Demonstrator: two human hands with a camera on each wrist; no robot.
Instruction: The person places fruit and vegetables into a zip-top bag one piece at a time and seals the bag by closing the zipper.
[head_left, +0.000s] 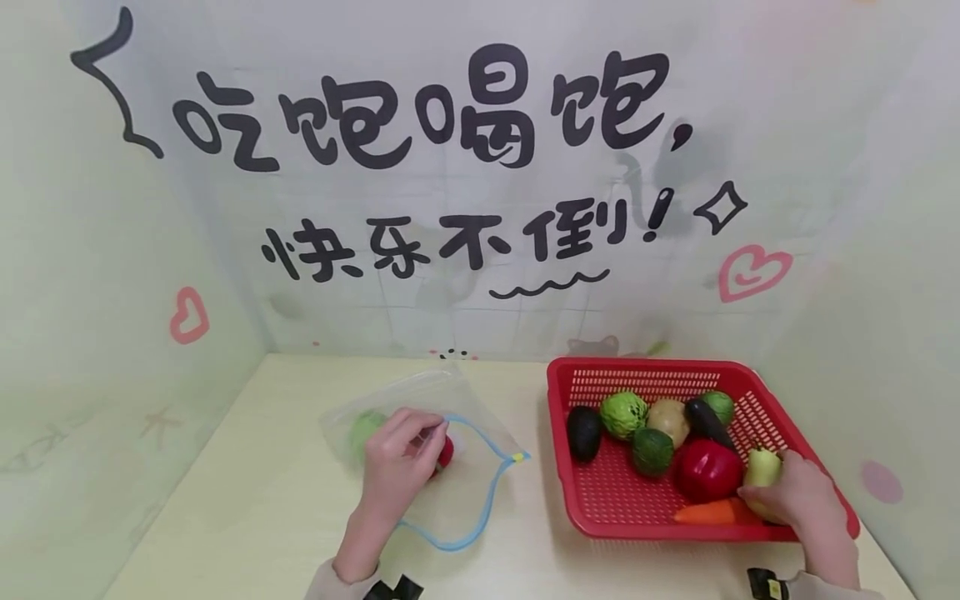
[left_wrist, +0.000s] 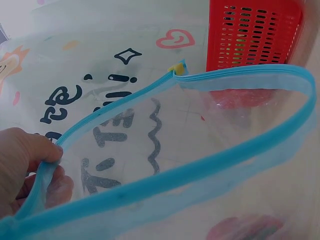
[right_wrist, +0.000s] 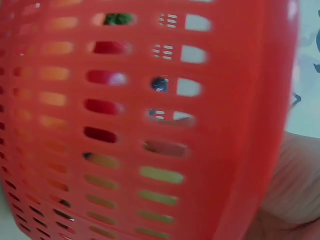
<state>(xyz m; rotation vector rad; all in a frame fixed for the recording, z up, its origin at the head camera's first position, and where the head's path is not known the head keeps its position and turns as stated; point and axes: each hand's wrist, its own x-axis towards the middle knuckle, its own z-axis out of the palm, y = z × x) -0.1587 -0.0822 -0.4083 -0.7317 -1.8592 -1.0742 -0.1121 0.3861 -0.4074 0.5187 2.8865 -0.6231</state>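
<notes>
My left hand (head_left: 396,462) pinches the blue-zipped rim of a clear zip bag (head_left: 480,521), holding its mouth wide apart. A light green round item (head_left: 367,435) and a red item (head_left: 446,452) show at the bag, the red one partly behind my fingers. In the left wrist view, thumb and fingers of the left hand (left_wrist: 30,167) grip the blue edge. Inside the red basket (head_left: 592,512), my right hand (head_left: 806,493) curls round a pale yellow-green fruit or vegetable (head_left: 762,467), its exact kind unclear. The basket wall (right_wrist: 225,125) hides most of that grip in the right wrist view.
Around the right hand in the basket lie a carrot (head_left: 716,512), a large red round item (head_left: 708,471), a dark long one (head_left: 708,422), a tan potato-like one (head_left: 667,421) and several green ones. The basket stands right of the bag on the pale table (head_left: 247,500).
</notes>
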